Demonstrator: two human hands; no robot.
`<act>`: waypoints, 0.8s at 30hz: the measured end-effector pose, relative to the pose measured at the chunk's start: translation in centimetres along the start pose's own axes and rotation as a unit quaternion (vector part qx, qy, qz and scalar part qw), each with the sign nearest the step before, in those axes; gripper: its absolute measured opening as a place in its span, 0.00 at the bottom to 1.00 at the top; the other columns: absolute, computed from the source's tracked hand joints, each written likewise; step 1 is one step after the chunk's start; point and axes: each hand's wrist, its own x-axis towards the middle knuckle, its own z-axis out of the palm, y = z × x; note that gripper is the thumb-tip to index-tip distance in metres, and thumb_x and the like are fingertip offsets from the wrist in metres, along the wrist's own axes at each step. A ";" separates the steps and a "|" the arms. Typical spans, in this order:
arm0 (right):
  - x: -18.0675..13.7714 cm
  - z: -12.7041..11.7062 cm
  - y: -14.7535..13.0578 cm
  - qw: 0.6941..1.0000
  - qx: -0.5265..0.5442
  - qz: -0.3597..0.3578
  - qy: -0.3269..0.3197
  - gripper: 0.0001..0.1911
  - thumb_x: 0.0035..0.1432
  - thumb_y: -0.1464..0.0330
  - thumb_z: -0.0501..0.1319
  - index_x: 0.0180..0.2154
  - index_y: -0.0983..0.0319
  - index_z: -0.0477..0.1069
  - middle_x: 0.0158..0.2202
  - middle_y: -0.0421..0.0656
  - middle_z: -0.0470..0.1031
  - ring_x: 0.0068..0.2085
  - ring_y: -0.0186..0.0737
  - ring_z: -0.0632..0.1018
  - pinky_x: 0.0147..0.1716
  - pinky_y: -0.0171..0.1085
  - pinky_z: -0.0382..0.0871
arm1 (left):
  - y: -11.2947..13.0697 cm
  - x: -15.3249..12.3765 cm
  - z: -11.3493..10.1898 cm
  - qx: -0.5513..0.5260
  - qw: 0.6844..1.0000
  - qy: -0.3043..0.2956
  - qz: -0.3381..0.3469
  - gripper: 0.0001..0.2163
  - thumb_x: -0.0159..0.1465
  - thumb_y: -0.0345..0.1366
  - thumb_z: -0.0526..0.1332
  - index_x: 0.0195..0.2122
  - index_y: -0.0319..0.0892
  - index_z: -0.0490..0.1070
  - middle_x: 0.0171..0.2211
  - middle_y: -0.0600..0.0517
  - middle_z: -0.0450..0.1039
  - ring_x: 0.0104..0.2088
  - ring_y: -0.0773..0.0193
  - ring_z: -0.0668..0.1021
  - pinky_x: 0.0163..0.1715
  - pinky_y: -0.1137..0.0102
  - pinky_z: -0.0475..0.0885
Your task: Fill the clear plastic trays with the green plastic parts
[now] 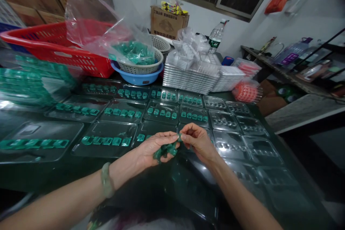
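Observation:
My left hand [160, 147] is closed around several small green translucent pieces [169, 150], a handful cupped in its palm and fingers. Thumb and forefinger of my right hand [196, 139] pinch one small green piece at the tip of my left thumb. Both hands hover over the near side of rows of clear plastic trays. Green pieces sit in a line of small pockets in many of them, such as the tray [105, 129] to the left of my hands. Trays on the right, like this clear tray [234, 137], show bare pockets. My hands partly hide the trays behind them.
Stacked clear trays [191, 75] stand at the back of the dark table [151, 190]. Left of them are a blue basin [137, 77], a colander [157, 61] with bagged green pieces, and a red basket [99, 66]. Packed orange items [246, 91] and a water bottle [216, 36] stand back right.

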 end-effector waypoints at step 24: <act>-1.3 -1.7 -0.8 0.895 -0.383 -0.229 -0.021 0.09 0.50 0.73 0.57 0.35 0.60 0.71 0.31 0.41 0.69 0.29 0.32 0.69 0.27 0.32 0.63 | 0.4 2.0 -0.9 -0.093 0.983 -0.025 -0.159 0.08 0.54 0.35 0.58 0.28 0.34 0.63 0.19 0.53 0.61 0.15 0.75 0.63 0.08 0.82 0.52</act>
